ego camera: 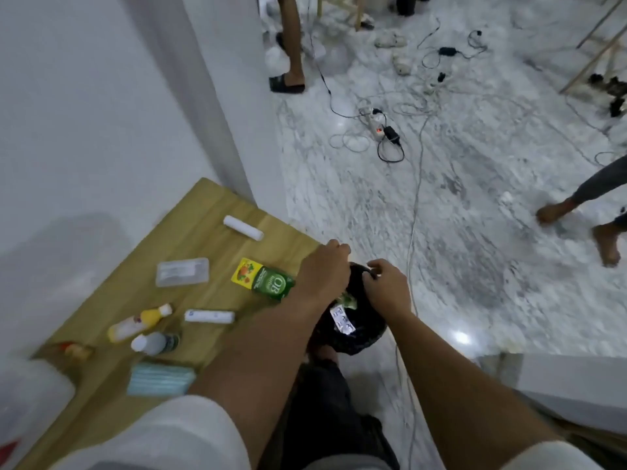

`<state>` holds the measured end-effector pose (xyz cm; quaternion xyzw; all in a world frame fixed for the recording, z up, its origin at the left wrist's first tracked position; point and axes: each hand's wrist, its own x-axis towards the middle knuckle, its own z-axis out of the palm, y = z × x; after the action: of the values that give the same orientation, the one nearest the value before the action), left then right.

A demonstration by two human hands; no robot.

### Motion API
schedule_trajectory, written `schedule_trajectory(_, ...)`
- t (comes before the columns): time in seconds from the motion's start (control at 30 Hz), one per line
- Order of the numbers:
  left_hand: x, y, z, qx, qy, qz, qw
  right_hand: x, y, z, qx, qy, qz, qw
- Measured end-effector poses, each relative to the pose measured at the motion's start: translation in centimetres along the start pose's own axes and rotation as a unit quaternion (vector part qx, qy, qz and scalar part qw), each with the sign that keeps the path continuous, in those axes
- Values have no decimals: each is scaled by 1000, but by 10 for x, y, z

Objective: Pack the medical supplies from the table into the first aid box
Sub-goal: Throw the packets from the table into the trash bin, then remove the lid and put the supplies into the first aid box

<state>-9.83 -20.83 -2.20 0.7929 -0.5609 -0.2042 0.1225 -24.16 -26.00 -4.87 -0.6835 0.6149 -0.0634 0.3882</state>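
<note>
Both my left hand [325,269] and right hand [385,283] grip the black bag [353,334] at the desk's [203,205] right edge. The supplies lie to the left, green box [268,281] just beside my left hand.

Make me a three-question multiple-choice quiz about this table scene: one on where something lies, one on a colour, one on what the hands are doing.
1. Where does the white roll lie?
A. far end of the table
B. on the floor
C. in the bag

2. What colour is the stack of face masks?
A. red
B. light blue
C. black

3. What are both hands doing?
A. resting flat
B. holding the yellow bottle
C. gripping the black bag

Answers: 1 A, it lies farthest along the wood. 2 B, pale blue. 3 C, left hand and right hand close on its rim.
</note>
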Motion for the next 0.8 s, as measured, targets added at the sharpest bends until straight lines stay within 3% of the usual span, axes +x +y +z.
schedule_trajectory(0.13,-59,-58,-69,-1,107,-51,993,-43,-79,28,-22,-16,-187,982)
schedule_trajectory(0.4,-277,-215,-142,20,277,-271,922,-156,-218,160,-68,-117,-494,859)
schedule_trajectory(0.53,-381,-273,-136,7,337,-398,853,-225,-256,227,-86,-243,-500,827)
schedule_trajectory(0.67,-448,-328,-85,-55,337,-513,788,-275,-262,305,-61,-318,-459,827)
schedule_trajectory(0.73,-457,-355,-54,-135,360,-532,754,-285,-251,342,-32,-321,-450,833)
schedule_trajectory(0.8,-455,-372,-30,-214,428,-490,729,-287,-233,372,18,-304,-465,831)
